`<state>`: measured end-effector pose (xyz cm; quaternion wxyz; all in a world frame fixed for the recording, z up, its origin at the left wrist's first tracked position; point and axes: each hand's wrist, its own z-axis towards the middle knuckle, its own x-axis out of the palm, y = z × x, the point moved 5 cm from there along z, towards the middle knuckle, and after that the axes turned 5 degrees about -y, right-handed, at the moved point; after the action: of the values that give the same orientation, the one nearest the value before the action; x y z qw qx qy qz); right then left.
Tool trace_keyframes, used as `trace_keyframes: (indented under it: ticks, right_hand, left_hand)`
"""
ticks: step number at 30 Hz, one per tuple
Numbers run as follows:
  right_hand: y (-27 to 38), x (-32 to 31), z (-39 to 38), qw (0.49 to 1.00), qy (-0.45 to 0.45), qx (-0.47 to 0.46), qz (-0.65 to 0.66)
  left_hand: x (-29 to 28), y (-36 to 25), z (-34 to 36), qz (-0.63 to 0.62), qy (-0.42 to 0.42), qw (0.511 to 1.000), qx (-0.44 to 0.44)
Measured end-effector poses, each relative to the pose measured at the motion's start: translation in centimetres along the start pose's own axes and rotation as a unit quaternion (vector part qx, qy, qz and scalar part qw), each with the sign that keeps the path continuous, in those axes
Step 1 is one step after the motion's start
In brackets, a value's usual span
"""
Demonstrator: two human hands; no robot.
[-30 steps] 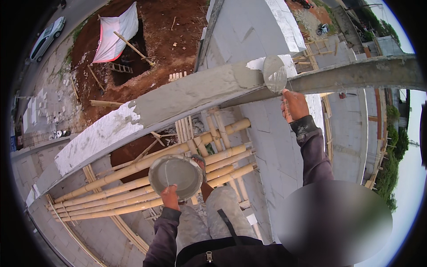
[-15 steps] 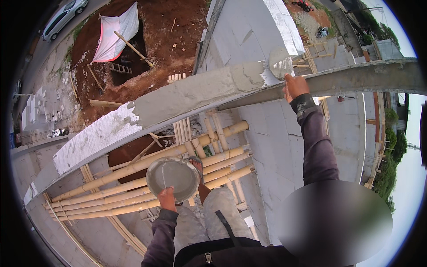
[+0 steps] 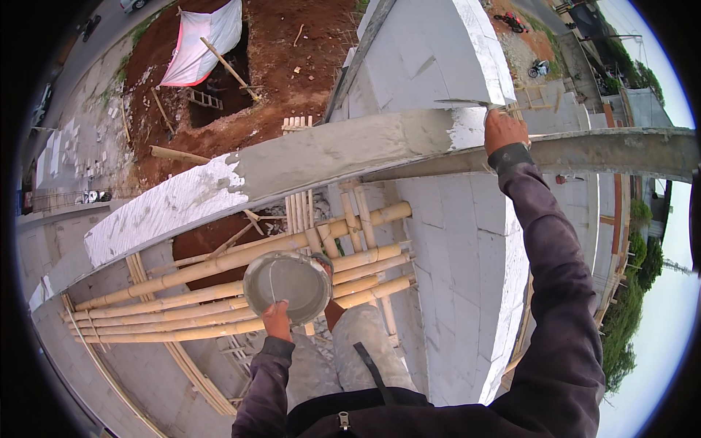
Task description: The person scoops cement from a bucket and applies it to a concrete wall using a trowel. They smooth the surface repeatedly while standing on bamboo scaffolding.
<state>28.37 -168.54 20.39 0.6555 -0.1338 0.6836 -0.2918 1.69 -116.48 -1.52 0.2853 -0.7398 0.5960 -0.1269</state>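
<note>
My right hand [image 3: 505,131] is closed round the handle of a trowel. Its thin blade [image 3: 461,102] shows nearly edge-on and points left over the wall's top. Wet grey mortar [image 3: 350,148] covers the middle stretch of that white block wall [image 3: 168,203], with bare white block left of it and a small white patch beside my right hand. Lower down, my left hand [image 3: 277,320] grips the near rim of a round grey bucket [image 3: 253,281]. Smooth grey mortar [image 3: 303,287] lies inside it, with a thin pale line across it.
Bamboo poles [image 3: 197,310] run below the wall, and one of my feet [image 3: 322,264] stands near them. A second block wall [image 3: 438,51] meets this one. A grey concrete beam [image 3: 621,152] extends right. Far below, a white sheet [image 3: 204,44] hangs by a pit in red soil.
My right hand has moved slightly right with the trowel, whose blade has turned from face-on to nearly edge-on. The mortar on the wall looks smoother near its right end. My left hand still holds the bucket.
</note>
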Motion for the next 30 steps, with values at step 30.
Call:
trace_keyframes:
  ticks: [30]
  right_hand:
    - [10.7, 7.0, -20.9, 0.408, 0.028, 0.529, 0.744]
  left_hand:
    - [-11.1, -2.1, 1.5, 0.093, -0.011, 0.994, 0.065]
